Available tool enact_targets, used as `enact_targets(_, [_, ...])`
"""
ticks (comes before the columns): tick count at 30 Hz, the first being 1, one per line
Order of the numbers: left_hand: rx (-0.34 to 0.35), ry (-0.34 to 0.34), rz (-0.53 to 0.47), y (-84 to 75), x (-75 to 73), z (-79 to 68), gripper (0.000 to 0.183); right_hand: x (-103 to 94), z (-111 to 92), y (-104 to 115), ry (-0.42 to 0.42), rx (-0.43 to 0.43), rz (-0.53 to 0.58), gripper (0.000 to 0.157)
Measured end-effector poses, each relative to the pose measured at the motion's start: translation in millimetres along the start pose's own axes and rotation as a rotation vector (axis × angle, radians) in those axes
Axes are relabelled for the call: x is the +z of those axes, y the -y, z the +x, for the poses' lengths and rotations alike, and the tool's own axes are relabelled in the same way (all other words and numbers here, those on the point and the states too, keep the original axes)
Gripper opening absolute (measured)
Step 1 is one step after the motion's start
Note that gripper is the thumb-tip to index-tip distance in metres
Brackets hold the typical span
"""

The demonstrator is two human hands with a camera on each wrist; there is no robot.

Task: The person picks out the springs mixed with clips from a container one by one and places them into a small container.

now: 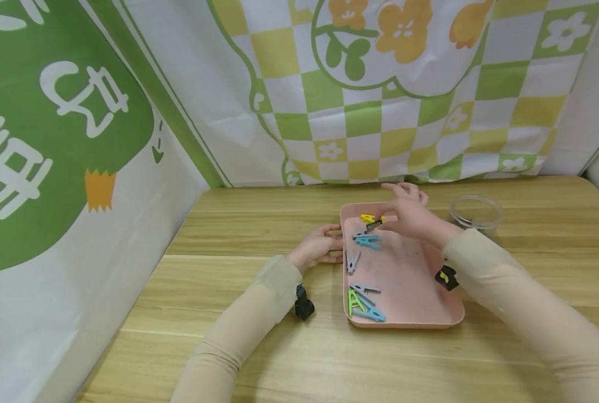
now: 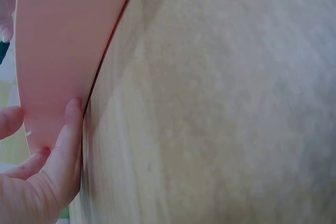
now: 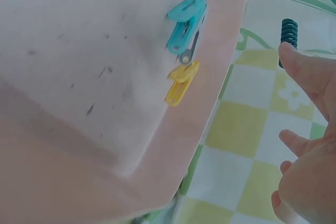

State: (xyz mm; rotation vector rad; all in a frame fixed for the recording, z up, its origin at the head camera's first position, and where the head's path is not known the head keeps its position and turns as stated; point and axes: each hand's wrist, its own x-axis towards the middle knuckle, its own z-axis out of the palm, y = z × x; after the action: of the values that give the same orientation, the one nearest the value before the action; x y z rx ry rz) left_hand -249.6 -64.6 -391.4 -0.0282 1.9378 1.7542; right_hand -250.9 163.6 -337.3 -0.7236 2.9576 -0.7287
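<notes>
My left hand [image 1: 319,246] rests its fingers against the outer left wall of a shallow pink tray [image 1: 405,323]. In the left wrist view, its fingers [image 2: 65,140] lie along that wall near the table. Over the tray's far left corner, my right hand [image 1: 410,215] pinches a small dark ribbed spring [image 3: 289,32], its thumb pressed on the coil. Below lie a yellow clothespin [image 3: 181,83] and a blue clothespin [image 3: 187,24] with a grey one partly under it. Farther down the left side are a grey clothespin [image 1: 352,263], a green clothespin [image 1: 354,303] and a blue one [image 1: 372,314].
Right of the tray stands a clear round container [image 1: 476,212], partly behind my right forearm. A black wrist device [image 1: 303,305] hangs under my left sleeve, another [image 1: 447,277] under the right. A patterned cloth [image 1: 380,134] hangs at the wooden table's [image 1: 204,302] far edge.
</notes>
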Motion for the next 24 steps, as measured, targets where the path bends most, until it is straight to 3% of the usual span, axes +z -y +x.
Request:
enact_targets(13, [0.001, 0.006, -0.001, 0.3, -0.8, 1.7, 0.058, -26.9, -25, -21, -0.059, 0.003, 0.006, 0.011])
enact_targets(24, [-0.007, 0.006, -0.015, 2.0, -1.4, 3.3, 0.059, -50.1, -37, -36, -0.087, 0.060, -0.025, 0.018])
